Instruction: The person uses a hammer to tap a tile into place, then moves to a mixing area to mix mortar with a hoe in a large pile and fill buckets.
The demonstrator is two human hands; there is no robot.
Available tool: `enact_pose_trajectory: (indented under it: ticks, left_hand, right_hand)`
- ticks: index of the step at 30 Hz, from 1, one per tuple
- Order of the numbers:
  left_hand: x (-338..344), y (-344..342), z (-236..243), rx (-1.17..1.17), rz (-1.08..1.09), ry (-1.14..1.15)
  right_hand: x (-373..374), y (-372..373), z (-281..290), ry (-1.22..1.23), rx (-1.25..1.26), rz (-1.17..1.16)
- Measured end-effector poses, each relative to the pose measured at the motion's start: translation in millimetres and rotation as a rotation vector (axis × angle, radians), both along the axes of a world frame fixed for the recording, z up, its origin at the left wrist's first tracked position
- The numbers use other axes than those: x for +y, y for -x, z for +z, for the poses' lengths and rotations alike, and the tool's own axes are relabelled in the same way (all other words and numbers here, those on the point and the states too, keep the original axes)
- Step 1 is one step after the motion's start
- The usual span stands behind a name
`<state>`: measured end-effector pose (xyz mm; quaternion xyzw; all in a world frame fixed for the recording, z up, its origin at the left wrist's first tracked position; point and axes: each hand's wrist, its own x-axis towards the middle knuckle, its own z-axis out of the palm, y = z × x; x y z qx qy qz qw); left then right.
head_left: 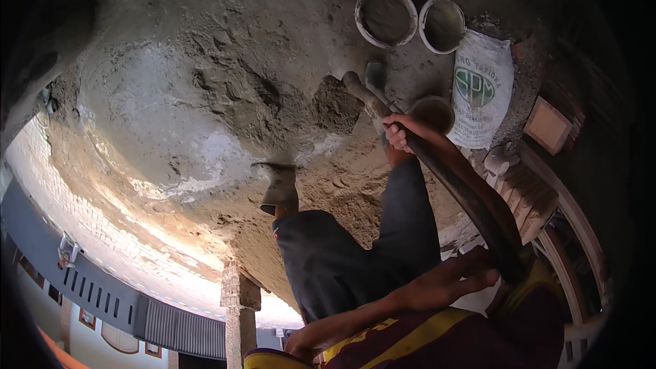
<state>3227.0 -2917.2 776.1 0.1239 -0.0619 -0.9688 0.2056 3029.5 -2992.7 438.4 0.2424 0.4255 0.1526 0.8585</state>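
The right hand (398, 133) wraps its fingers around a long-handled tool (370, 100) (whether the left hand (458, 285), farther back, grips too, I cannot tell); its shaft slants forward-left, far end pointing over wet mortar (333, 106), ahead of the boot (281, 188).

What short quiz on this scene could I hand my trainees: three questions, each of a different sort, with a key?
1. Open question: what does the person's right hand grip?
2. True or false: the white sack lies to the right of the two pale-rimmed buckets in the picture.
3. Fill in the blank: the person's trousers are ____ in colour, not pale.

Key:
1. A tool's long handle.
2. True.
3. Dark.
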Motion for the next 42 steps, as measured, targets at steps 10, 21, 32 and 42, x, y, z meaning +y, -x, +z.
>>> enact_pose_trajectory:
  ticks: [10, 21, 32, 42]
  left_hand:
    - [-26.1, 34.7, 0.7, -0.579, -0.673, 0.578]
    - [137.9, 23.0, -416.7, -1.387, -0.297, 0.623]
    - [274.4, -38.3, -327.0, -1.391, 0.099, 0.025]
    - [281.6, -184.9, -276.6, -1.361, 0.082, -0.429]
  right_hand:
    - [-71.7, 141.7, 109.8, 0.767, 0.816, -0.549]
    - [-40.0, 105.5, -82.4, 1.028, 1.041, -0.37]
    - [-23.1, -189.4, -158.4, 1.363, 0.585, 0.213]
    - [148.1, -422.4, -250.3, 1.07, 0.304, 0.773]
